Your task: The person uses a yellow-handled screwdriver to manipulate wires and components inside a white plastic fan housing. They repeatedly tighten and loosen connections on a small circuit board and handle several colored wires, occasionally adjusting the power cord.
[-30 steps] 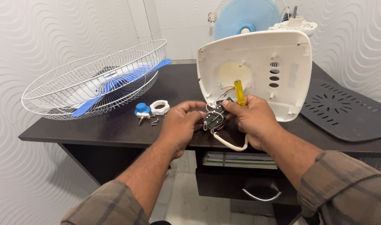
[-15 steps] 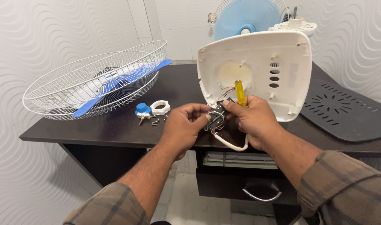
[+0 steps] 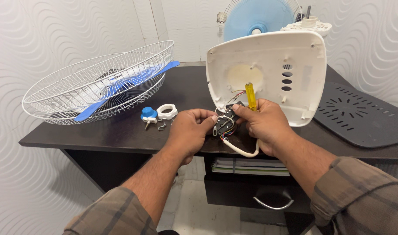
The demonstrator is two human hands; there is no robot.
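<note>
While the dark counter (image 3: 120, 135) carries everything, let me go from big to small. Far off to the left of my grips sits the white wire fan guard (image 3: 99, 82), tipped on its side with the blue blade (image 3: 120, 87) lying in it. Right behind my grips stands the white fan base cover (image 3: 294, 56), tilted up on its edge, hollow side facing me. Off to the right lies a dark grey vented panel (image 3: 360, 113), flat on the counter. Just left of my left hand (image 3: 188, 132) sit a blue knob (image 3: 149, 114), a white ring nut (image 3: 166, 111) and a few small screws (image 3: 162, 126).

Now the work itself: my left hand is pinched on the small black switch block (image 3: 225, 124), held up in front of the cover's lower edge, coloured wires trailing from it and a white cord (image 3: 240, 150) looping beneath. My right hand (image 3: 268, 126) is clenched round a yellow-handled screwdriver (image 3: 251, 96), its handle poking up above my fingers, the tip hidden.

I'd judge I'm mid-way through working on the switch's fixings. Next calls for seating the tip squarely while the left grip holds the block steady, without straining those thin wires.
</note>
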